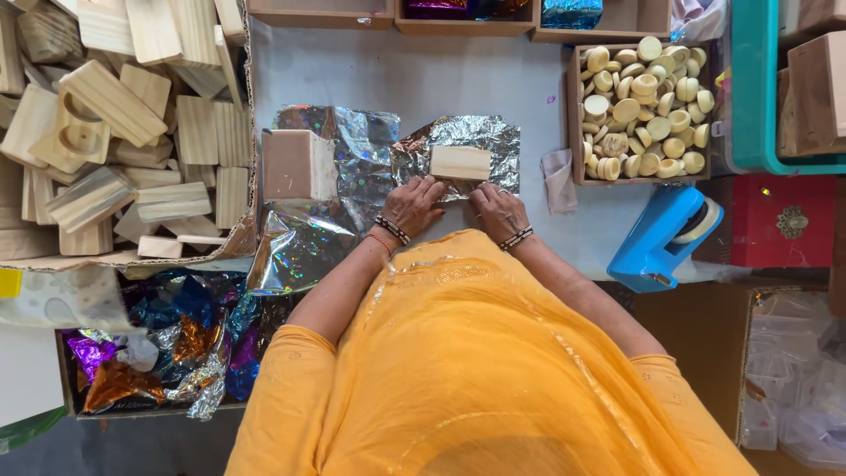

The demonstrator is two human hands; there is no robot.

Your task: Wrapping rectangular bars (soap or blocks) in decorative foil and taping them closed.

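I see a small wooden block [459, 162] lying on a crinkled sheet of silver foil [493, 137] at the middle of the table [458, 75]. My left hand [411, 203] and right hand [496, 208] both pinch the foil's near edge, fingers curled. A wooden tray [577, 115] at right holds pale round wooden discs [643, 106]. A cardboard box [250, 159] at left brims with wooden blocks [115, 132]. A lower box [66, 375] holds coloured foil scraps [176, 344]. A blue tape dispenser [656, 238] sits near the tray.

bare table strip [414, 75] open ahead, larger wooden block [298, 164] left, tape dispenser [656, 238] right
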